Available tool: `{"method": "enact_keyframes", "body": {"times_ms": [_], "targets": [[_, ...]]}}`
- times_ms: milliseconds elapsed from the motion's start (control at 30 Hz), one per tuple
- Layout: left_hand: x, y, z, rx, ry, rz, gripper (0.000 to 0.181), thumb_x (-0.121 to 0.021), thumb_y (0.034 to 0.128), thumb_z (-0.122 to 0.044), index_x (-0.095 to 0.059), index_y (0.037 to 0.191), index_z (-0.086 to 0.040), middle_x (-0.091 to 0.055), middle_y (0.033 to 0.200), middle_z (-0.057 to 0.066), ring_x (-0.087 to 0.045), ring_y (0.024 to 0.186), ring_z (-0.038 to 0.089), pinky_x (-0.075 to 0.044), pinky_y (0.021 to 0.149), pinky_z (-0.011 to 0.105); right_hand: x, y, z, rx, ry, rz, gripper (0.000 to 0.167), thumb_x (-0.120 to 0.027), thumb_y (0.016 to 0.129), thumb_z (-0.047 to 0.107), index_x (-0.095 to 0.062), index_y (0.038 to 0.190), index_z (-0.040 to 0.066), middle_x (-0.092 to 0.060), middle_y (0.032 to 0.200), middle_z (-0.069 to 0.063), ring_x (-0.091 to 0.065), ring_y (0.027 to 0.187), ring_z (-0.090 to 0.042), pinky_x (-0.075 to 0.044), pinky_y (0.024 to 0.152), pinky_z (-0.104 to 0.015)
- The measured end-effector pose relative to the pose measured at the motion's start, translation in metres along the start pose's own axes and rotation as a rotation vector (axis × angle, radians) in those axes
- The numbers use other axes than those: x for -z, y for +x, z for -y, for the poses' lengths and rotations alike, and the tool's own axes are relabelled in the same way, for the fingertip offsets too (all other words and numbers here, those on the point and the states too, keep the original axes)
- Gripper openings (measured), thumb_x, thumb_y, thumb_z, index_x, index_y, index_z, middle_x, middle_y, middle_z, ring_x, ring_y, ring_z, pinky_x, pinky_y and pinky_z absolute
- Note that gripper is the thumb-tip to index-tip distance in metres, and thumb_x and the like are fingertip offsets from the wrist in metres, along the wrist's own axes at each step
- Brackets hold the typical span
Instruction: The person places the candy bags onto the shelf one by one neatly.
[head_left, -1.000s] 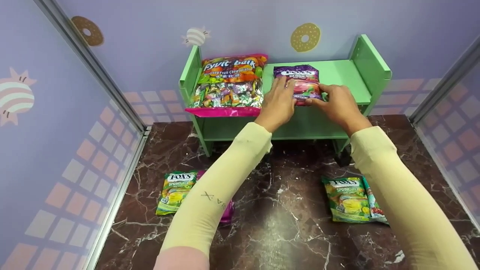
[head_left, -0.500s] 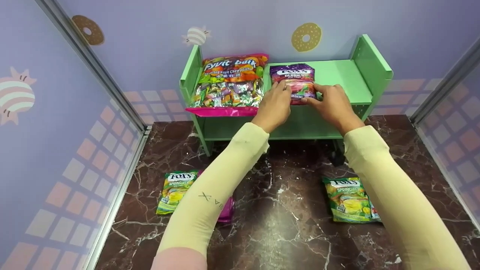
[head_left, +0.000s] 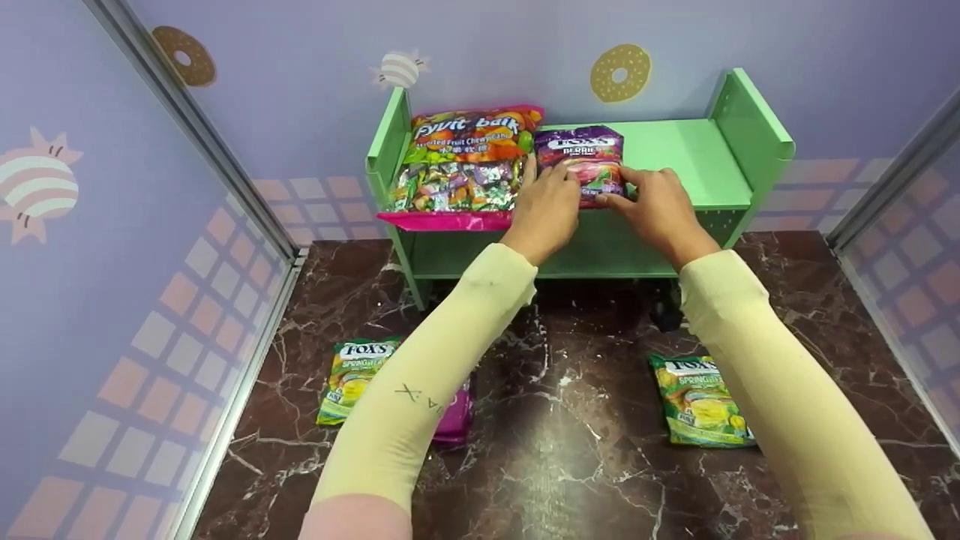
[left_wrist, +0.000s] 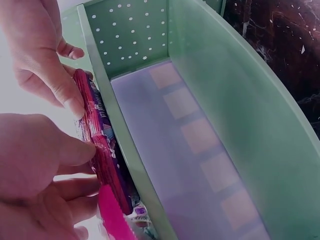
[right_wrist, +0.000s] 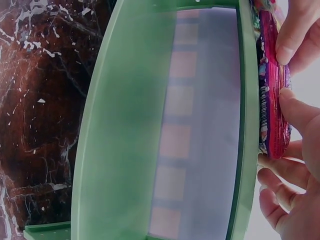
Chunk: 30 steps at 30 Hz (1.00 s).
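Pinches the Fox's Berries bag between thumb and fingers of the right hand at its 4 o'clock corner, and of the left hand at its 7 o'clock side; holds it atop the green shelf, just beside the Fyvit baik candy bag at 9 o'clock

We are seeing glossy, crinkled plastic on the purple bag and the pink-edged bag, smooth, satiny panels on the green shelf, polished, marble-like stone on the floor, and matt cloth on the yellow sleeves.
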<state>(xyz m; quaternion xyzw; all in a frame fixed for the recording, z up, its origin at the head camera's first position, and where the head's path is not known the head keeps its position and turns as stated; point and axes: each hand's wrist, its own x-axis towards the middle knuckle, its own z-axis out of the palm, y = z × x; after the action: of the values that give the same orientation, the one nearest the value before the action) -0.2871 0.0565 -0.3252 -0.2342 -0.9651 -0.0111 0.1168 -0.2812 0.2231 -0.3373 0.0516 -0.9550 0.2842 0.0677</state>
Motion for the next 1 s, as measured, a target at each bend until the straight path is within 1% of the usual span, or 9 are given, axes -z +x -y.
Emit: {"method": "enact_keyframes", "body": {"times_ms": [267,433,500,567,700,833,1000], "targets": [[0.001,0.001,0.001,0.002,0.010,0.021,0.037,-0.052,0.0955,-0.014,-0.059,0.131,-0.006,-0.059,0.133,0.008,-0.054,0.126,0.024,-0.013,0.122,0.049,-0.002,0.001,0.001,0.001,-0.011,0.004,0.066,-0.060,0.093,0.045,-0.045,0.144,0.007,-0.054,0.136,-0.024,-0.044,0.121,-0.041,-0.034,0.105,-0.053],[0.003,0.001,-0.001,0.007,-0.022,0.044,0.041,-0.053,0.0947,-0.017,-0.055,0.134,-0.006,-0.052,0.142,0.007,-0.046,0.134,0.022,-0.010,0.123,0.047,0.000,-0.001,-0.002,0.016,-0.021,-0.022,0.067,-0.062,0.091,0.045,-0.048,0.142,0.003,-0.055,0.136,-0.024,-0.044,0.124,-0.043,-0.032,0.108,-0.054],[0.004,0.000,-0.002,-0.002,-0.039,0.036,0.041,-0.051,0.0952,-0.017,-0.054,0.135,-0.007,-0.049,0.145,0.006,-0.043,0.137,0.021,-0.011,0.123,0.047,0.002,-0.002,-0.003,0.037,-0.022,-0.048,0.065,-0.064,0.090,0.044,-0.052,0.138,0.002,-0.057,0.133,-0.025,-0.047,0.122,-0.044,-0.033,0.107,-0.054],[0.005,-0.002,-0.004,-0.015,-0.045,0.018,0.041,-0.049,0.0960,-0.018,-0.053,0.135,-0.008,-0.048,0.146,0.005,-0.041,0.139,0.019,-0.014,0.122,0.046,0.004,-0.005,-0.005,0.049,-0.016,-0.068,0.063,-0.066,0.090,0.042,-0.054,0.135,0.000,-0.058,0.132,-0.026,-0.048,0.120,-0.044,-0.035,0.105,-0.054],[0.007,-0.008,-0.009,-0.048,-0.047,-0.008,0.039,-0.046,0.0989,-0.021,-0.051,0.136,-0.013,-0.051,0.141,0.004,-0.043,0.137,0.019,-0.024,0.120,0.041,0.006,-0.013,-0.008,0.058,0.002,-0.085,0.064,-0.067,0.089,0.041,-0.054,0.134,-0.002,-0.057,0.132,-0.026,-0.049,0.116,-0.043,-0.038,0.102,-0.053],[0.009,-0.017,-0.014,-0.091,-0.056,-0.012,0.042,-0.043,0.1011,-0.025,-0.047,0.141,-0.013,-0.052,0.138,0.004,-0.044,0.135,0.019,-0.026,0.118,0.038,0.008,-0.023,-0.010,0.070,0.023,-0.101,0.065,-0.067,0.089,0.042,-0.053,0.134,-0.003,-0.056,0.132,-0.025,-0.050,0.117,-0.042,-0.038,0.103,-0.053],[0.013,-0.032,-0.017,-0.145,-0.090,-0.017,0.045,-0.043,0.1019,-0.027,-0.043,0.145,-0.013,-0.044,0.150,0.004,-0.039,0.141,0.019,-0.024,0.120,0.037,0.011,-0.039,-0.012,0.102,0.035,-0.142,0.061,-0.067,0.090,0.039,-0.055,0.132,-0.003,-0.057,0.131,-0.024,-0.049,0.117,-0.041,-0.038,0.102,-0.053]]}}
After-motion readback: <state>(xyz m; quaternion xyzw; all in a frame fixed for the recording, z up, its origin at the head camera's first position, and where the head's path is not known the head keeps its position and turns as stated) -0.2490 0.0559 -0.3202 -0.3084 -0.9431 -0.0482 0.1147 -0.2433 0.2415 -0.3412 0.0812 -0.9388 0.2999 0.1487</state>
